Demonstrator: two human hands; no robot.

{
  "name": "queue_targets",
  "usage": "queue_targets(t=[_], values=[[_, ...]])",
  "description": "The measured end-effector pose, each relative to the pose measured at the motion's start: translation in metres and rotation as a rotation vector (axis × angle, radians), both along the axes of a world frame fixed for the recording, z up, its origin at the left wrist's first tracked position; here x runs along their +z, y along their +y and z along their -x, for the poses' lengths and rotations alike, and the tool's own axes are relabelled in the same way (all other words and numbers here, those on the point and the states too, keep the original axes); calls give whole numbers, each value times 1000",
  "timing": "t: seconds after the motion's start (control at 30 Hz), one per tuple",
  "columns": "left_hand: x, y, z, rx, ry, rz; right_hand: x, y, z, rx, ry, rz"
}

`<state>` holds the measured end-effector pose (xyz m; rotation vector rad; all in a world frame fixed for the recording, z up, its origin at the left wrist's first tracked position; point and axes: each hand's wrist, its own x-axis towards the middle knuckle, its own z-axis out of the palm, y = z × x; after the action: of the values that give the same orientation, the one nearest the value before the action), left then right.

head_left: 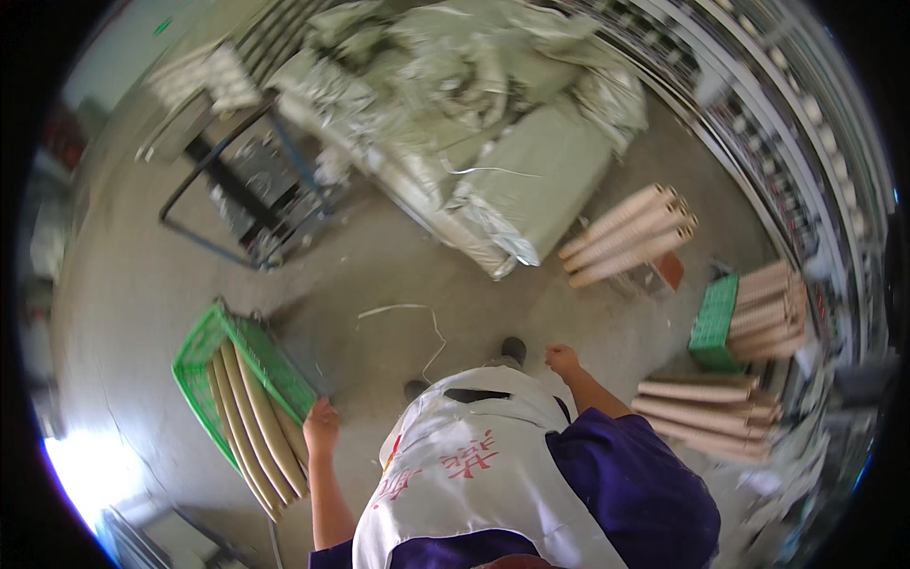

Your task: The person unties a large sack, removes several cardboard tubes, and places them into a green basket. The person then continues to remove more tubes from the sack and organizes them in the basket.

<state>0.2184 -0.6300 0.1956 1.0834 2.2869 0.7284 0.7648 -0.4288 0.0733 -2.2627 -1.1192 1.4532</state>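
My left hand [322,423] hangs at my left side with its fingers curled in, and I see nothing in it. In the picture it sits beside the near corner of a green plastic crate [275,356]; whether it touches the crate I cannot tell. Several long tan tubes [248,412] lie in the crate and stick out over its near end. My right hand [561,360] is out in front of my right side, fingers closed, with nothing visible in them. It is apart from the stacked tubes [701,403] to the right.
A pallet truck [256,194] stands at the far left. Greenish plastic sheeting [531,180] covers a large pile ahead. More tubes [626,237] lie at its right, and another green crate [713,322] holds tubes. Machinery [787,142] lines the right side. A loose strap [431,327] lies on the floor.
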Motion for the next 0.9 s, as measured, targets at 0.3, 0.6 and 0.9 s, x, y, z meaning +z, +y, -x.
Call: queue_targets(t=[0.3,0.6,0.9], values=[[18,198,-207,-639,-29,169,-15,-30,-154,-110,-5,-240],[52,395,-453,-1210,171,151,68,16,-271,-413,-72,-552],[55,587,-680,-1505,155,-330,127,137,-304,-531,-142,-684]])
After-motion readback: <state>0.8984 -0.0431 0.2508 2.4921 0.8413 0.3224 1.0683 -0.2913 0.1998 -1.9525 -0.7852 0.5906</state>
